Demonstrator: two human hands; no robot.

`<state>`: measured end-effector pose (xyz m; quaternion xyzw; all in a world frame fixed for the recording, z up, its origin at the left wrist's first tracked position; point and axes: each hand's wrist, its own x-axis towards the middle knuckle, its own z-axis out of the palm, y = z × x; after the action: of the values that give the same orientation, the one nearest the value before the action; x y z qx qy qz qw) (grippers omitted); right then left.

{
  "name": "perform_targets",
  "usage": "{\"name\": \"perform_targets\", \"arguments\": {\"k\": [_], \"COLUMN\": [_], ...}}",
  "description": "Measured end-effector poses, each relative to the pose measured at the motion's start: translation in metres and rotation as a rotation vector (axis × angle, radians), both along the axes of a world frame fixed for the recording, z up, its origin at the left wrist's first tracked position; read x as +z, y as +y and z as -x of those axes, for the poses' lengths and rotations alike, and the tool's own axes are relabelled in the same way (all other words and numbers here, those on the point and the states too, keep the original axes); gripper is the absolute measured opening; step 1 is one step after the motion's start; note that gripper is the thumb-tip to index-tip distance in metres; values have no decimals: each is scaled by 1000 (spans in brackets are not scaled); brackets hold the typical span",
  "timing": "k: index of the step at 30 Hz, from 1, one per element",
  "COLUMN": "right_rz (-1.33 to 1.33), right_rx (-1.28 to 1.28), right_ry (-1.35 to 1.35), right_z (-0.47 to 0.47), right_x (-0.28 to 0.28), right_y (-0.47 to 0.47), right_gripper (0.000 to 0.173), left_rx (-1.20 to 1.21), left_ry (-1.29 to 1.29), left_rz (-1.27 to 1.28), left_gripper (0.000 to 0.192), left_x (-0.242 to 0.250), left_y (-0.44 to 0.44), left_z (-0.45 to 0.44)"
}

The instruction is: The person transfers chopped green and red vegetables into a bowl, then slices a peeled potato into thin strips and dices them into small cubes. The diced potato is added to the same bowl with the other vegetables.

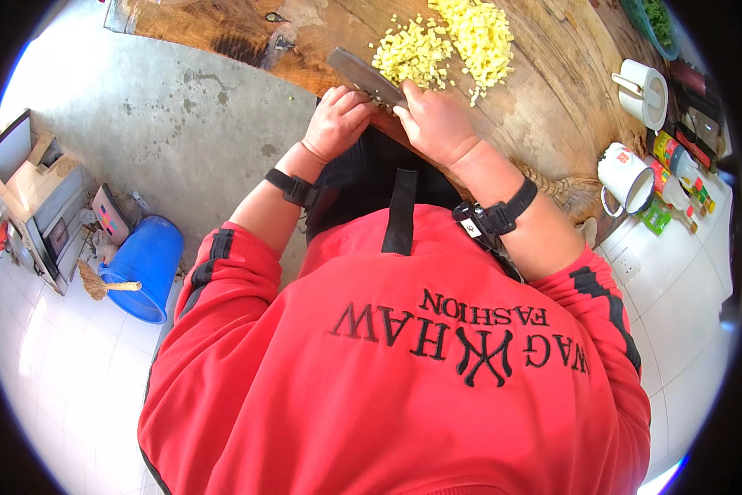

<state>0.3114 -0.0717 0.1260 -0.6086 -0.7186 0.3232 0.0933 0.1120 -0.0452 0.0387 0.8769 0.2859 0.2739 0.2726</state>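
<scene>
My right hand (439,120) grips a broad-bladed cleaver (366,75) by its handle end, near the wooden worktop's front edge. The blade slants up and to the left. My left hand (341,120) has its fingers bent against the blade's lower edge; whether they hold something small beneath it, I cannot tell. Small pale bits cling along the blade near my fingers. Past the blade lie a smaller heap of diced pale-yellow vegetable (413,52) and a larger heap (479,40) of the same on the wooden worktop (544,93).
At the right stand a white lidded container (643,94), a white enamel mug (624,176) and several condiment packages (668,179). A bowl of greens (658,25) sits at the upper right. On the floor at left are a blue bucket (148,260) and a whisk brush (98,283).
</scene>
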Motion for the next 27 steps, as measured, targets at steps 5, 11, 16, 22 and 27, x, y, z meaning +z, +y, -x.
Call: {"name": "perform_targets", "arguments": {"k": [5,11,16,22,27], "right_rz": [87,72,-83,-44,69], "right_rx": [-45,-177,-328,-136,-138], "right_ry": [23,-37,-94,-190,-211], "right_z": [3,-10,-61,-59,-37], "right_x": [-2,-6,18,32,12], "right_y": [-2,8,22,11,1], "right_gripper": [19,23,27,25,21], "left_rx": [-17,12,59,333,392], "left_ry": [-9,37,-115,-150,-86], "left_rz": [20,2,39,131,165], "left_gripper": [20,19,15,17,18], "left_x": [0,9,20,28,24], "left_y": [-1,5,12,18,19], "left_z": [2,-11,-32,-5,-2]}}
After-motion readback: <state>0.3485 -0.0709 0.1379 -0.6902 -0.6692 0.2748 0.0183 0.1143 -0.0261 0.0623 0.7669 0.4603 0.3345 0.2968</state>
